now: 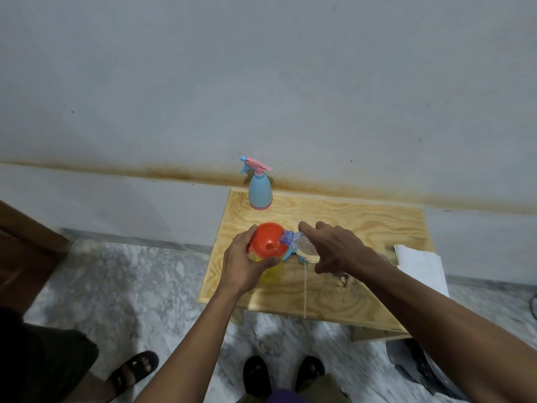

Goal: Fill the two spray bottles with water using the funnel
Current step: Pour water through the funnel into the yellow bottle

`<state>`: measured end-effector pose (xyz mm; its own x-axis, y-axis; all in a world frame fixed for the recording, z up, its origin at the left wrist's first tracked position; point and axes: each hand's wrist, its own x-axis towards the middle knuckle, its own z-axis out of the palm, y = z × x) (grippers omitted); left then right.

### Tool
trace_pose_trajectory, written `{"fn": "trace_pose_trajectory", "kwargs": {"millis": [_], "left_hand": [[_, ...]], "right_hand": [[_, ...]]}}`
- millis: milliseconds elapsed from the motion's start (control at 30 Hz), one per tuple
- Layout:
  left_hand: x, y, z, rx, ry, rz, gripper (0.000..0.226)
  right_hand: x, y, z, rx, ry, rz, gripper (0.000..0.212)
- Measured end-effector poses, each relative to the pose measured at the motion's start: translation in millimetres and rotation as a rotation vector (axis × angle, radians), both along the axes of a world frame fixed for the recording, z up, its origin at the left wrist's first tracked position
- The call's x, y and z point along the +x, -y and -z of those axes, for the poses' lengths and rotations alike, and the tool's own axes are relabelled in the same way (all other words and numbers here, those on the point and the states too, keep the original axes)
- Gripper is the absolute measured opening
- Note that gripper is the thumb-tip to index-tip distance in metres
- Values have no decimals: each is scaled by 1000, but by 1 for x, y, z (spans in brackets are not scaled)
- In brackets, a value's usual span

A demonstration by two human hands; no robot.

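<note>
An orange funnel (268, 241) sits in the mouth of a yellow spray bottle (271, 270) near the middle of the small wooden table (363, 225). My left hand (242, 264) grips the funnel and the bottle's top. My right hand (334, 247) holds a clear plastic water bottle (302, 244) tipped so its mouth rests over the funnel's rim. A blue spray head with a thin dip tube (305, 286) lies on the table under that bottle. A blue spray bottle (260, 190) with a pink trigger top stands upright at the table's back left corner.
White paper (421, 264) lies on the table's right edge. The wall runs right behind the table. Another person's sandalled foot (135, 369) is on the marble floor at the lower left, and a dark grey object (421, 365) sits at the lower right.
</note>
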<state>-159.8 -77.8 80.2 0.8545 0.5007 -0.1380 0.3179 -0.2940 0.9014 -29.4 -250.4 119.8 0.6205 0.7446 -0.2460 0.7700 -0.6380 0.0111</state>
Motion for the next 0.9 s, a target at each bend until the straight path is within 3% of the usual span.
{"fn": "trace_pose_trajectory", "kwargs": {"millis": [900], "left_hand": [[0,-1,-1,57,-8,16,90]], "right_hand": [[-7,-8,-13,-103,50,28,98]]}}
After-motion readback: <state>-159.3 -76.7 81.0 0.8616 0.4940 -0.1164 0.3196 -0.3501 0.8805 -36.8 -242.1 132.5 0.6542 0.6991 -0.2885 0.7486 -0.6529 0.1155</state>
